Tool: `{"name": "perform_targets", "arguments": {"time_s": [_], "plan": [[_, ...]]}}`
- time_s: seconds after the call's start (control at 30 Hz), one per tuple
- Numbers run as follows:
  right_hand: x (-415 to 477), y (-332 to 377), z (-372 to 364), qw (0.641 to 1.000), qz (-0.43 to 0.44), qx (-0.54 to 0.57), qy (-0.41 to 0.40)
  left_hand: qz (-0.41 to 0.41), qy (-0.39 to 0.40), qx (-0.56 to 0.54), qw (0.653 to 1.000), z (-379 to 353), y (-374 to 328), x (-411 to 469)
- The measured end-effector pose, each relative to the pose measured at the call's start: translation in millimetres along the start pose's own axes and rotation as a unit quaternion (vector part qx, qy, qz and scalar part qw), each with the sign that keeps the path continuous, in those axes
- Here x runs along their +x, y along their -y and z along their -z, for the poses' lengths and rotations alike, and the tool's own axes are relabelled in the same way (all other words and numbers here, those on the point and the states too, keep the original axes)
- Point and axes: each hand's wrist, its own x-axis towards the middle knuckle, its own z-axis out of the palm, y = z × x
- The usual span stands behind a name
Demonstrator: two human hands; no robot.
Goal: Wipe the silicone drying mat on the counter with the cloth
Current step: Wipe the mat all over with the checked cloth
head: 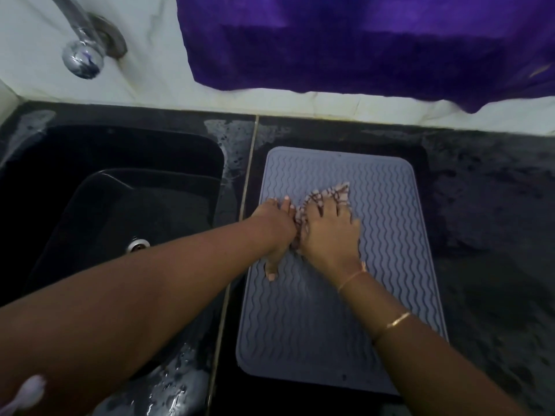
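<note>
A grey silicone drying mat (324, 319) with wavy ridges lies on the dark counter, right of the sink. A small checked pink-and-brown cloth (335, 192) lies on the mat's upper middle. My right hand (332, 235) presses flat on the cloth with its fingers spread. My left hand (277, 229) rests on the mat just left of the cloth and touches its edge, fingers pointing away and thumb stretched toward me. Most of the cloth is hidden under my right hand.
A black sink (114, 205) sits left of the mat, with a chrome tap (82, 52) above it on the white wall. A purple towel (360, 43) hangs behind the counter. The dark counter (486, 205) is wet around the mat.
</note>
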Motion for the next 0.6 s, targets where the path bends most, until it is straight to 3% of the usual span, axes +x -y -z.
{"name": "perform_targets", "arguments": {"time_s": [0.13,0.37,0.6], "plan": [[13,-6,-7,0.999,-0.020,0.035,-0.028,-0.002,0.005,-0.008,1.000,-2,0,2],[109,-13,5,0.998,0.060,-0.010,-0.014,0.028,0.012,-0.002,1.000,-1,-3,5],[21,-3,15,0.998,0.043,0.009,0.050,0.020,-0.034,-0.130,0.991,-21,19,2]]}}
